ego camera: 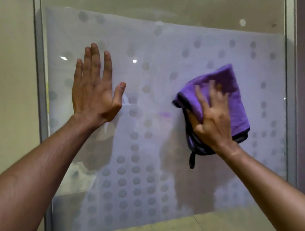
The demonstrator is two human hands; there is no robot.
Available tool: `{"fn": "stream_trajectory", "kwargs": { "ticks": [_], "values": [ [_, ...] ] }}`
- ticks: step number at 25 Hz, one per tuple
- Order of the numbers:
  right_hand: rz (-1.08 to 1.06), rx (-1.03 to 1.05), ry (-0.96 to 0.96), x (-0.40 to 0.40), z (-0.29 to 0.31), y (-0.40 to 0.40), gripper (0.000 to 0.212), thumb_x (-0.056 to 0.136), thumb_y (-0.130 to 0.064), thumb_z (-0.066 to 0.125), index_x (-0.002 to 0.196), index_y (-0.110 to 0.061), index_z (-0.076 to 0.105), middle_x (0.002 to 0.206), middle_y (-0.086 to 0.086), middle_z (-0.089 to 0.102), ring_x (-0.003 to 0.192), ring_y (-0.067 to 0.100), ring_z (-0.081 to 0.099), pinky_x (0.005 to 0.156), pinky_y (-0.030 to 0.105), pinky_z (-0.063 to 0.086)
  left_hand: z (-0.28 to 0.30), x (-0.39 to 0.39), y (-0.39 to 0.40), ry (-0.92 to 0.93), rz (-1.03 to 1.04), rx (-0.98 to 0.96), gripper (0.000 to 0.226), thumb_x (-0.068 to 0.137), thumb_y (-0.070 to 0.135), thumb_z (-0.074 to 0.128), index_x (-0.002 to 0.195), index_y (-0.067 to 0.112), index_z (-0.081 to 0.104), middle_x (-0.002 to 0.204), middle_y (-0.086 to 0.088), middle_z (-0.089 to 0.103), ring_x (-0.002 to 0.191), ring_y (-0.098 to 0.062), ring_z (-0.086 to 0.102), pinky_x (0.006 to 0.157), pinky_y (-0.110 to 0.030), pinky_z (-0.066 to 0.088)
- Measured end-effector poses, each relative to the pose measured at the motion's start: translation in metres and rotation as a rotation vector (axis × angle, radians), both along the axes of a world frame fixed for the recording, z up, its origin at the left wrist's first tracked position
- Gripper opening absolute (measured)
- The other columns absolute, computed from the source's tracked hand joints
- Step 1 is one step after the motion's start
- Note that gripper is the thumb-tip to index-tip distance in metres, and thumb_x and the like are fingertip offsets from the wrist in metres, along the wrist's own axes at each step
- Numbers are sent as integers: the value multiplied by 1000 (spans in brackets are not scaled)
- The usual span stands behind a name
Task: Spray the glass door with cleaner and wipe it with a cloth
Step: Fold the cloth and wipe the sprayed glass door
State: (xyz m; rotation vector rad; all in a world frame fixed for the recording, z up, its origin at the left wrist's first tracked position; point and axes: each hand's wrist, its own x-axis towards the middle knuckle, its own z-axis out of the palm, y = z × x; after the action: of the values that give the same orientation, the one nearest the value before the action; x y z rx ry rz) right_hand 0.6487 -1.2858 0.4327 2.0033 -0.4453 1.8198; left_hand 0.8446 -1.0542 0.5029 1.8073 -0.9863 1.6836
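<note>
Presently, the wiping step appears to be under way; findings follow.

- The glass door (pixel 162 60) fills the view, upright, with a frosted panel of grey dots across its middle and a metal frame (pixel 290 105) at its right edge.
- The left hand (pixel 94 88) lies flat on the glass at centre-left, fingers straight and spread, thumb out to the right. Its grip is not closed on anything; it seems to brace the door.
- The right hand (pixel 211 118) presses a folded purple cloth (pixel 223 85) against the glass at centre-right. The fingers spread over the cloth while the thumb tucks under its left fold, so the grip holds the cloth (fingertips are blurred).
- A dark loop (pixel 192 160) hangs from the cloth's lower corner, below the wrist.
- No spray bottle is in view.
- Risk: the loose lower folds could slip from under the palm and bunch, leaving streaks.
- Risk: the bare left palm may smear prints on the glass.
- Risk: uneven pressure could swing the door away from the person.
</note>
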Motion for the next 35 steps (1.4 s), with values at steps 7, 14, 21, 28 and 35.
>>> {"fn": "stream_trajectory", "kwargs": {
  "ticks": [7,14,21,28,35],
  "values": [
    [51,362,-316,5,22,-2,62,95,-45,37,149,-16,37,156,29,24,144,52,16,118,59,14,-5,1,-4,-12,22,-3,79,94,54,25,155,12,-3,162,-19,-7,151,-30,-7,123,-47,2],
    [144,272,-232,25,58,34,70,78,-14,41,147,-8,39,157,24,26,146,47,15,120,54,10,-4,0,-4,-15,30,-11,79,94,52,25,155,10,-4,162,-22,-6,151,-32,-6,122,-49,4],
    [237,-160,77,44,21,58,66,70,-4,44,135,1,54,146,30,42,137,53,33,116,60,22,-22,-11,-11,-3,18,6,79,94,51,28,155,11,-3,162,-22,-4,151,-32,-4,122,-48,3],
    [135,-106,12,18,1,29,67,74,-7,55,141,-4,49,148,29,39,139,46,34,118,54,23,-37,-12,-11,-1,27,23,77,96,50,28,155,11,-2,162,-22,-3,151,-33,-4,122,-48,2],
    [217,-142,5,53,22,63,59,76,-3,47,134,-3,56,144,27,46,137,45,39,116,53,23,-36,-15,-11,5,54,20,77,96,56,21,155,13,-1,161,-23,0,151,-35,-1,122,-47,2]
  ]
}}
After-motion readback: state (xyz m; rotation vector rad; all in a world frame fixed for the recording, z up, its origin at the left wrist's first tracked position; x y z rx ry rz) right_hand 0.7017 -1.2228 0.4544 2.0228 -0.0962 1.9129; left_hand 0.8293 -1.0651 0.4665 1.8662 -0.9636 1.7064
